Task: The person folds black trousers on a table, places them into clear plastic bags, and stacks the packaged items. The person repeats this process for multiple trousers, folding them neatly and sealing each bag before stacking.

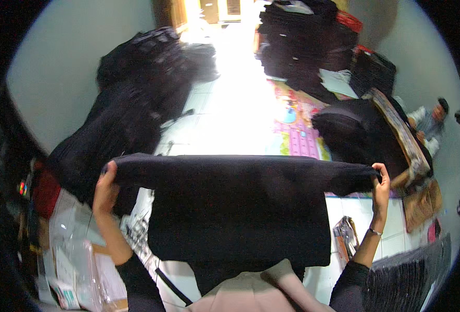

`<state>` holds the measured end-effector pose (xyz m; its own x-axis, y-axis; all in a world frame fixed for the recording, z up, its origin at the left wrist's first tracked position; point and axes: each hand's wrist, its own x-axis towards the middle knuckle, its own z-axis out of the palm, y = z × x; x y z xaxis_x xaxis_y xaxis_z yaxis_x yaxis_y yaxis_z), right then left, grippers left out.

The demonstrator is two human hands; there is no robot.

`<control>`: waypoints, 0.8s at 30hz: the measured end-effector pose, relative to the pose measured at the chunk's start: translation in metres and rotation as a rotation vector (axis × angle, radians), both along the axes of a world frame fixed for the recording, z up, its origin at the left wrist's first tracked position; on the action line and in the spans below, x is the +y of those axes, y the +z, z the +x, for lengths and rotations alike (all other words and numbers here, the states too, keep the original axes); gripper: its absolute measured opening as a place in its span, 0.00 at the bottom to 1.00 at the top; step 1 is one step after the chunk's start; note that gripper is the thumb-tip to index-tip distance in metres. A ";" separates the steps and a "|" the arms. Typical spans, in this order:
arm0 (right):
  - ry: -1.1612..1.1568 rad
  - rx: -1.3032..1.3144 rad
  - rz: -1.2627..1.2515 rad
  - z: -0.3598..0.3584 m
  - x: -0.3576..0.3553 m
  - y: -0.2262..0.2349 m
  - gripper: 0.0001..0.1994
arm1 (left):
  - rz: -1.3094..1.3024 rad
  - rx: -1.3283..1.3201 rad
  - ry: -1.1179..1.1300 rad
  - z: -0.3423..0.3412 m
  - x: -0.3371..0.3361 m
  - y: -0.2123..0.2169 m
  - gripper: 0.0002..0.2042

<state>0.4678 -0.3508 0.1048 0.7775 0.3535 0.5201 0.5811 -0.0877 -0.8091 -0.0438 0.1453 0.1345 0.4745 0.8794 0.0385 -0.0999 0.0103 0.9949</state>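
Note:
A wide black garment [240,208] is stretched out in front of me, its body hanging down towards my lap. Narrow, sleeve-like ends reach out to both sides along its top edge. My left hand [106,188] is closed on the left end, slightly blurred. On the other side, my right hand [381,188] pinches the right end between thumb and fingers. Where the garment hangs lowest, part of it passes behind the beige cloth [256,291] over my front.
Dark piles of cloth [131,99] rise at the left, and tall black stacks [308,47] at the far right. A colourful mat [300,122] covers part of the white tiled floor [224,114]. Another person [428,125] sits at the right. Black packets [406,275] stand near right.

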 end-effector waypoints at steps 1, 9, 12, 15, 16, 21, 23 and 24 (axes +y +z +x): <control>0.026 0.112 0.055 -0.008 -0.011 0.008 0.08 | 0.104 -0.089 -0.029 -0.010 -0.003 -0.001 0.26; 0.193 0.579 0.203 -0.110 -0.110 -0.043 0.14 | 0.096 0.138 0.112 -0.177 -0.064 -0.081 0.37; 0.152 0.784 0.325 -0.137 -0.122 -0.076 0.10 | -0.097 0.475 0.325 -0.202 -0.086 -0.109 0.43; 0.101 0.756 0.184 -0.149 -0.133 -0.094 0.08 | 0.053 0.670 0.507 -0.208 -0.096 -0.126 0.43; 0.099 0.766 0.168 -0.151 -0.138 -0.097 0.08 | 0.002 0.731 0.537 -0.208 -0.096 -0.130 0.42; 0.240 0.623 -0.358 -0.165 -0.147 -0.089 0.16 | -0.001 0.472 0.349 -0.206 -0.087 -0.137 0.34; 0.256 0.514 -0.517 -0.169 -0.143 -0.077 0.16 | -0.090 0.393 -0.019 -0.200 -0.088 -0.128 0.36; 0.247 0.381 -0.575 -0.167 -0.138 -0.071 0.16 | -0.084 0.378 -0.141 -0.195 -0.090 -0.121 0.35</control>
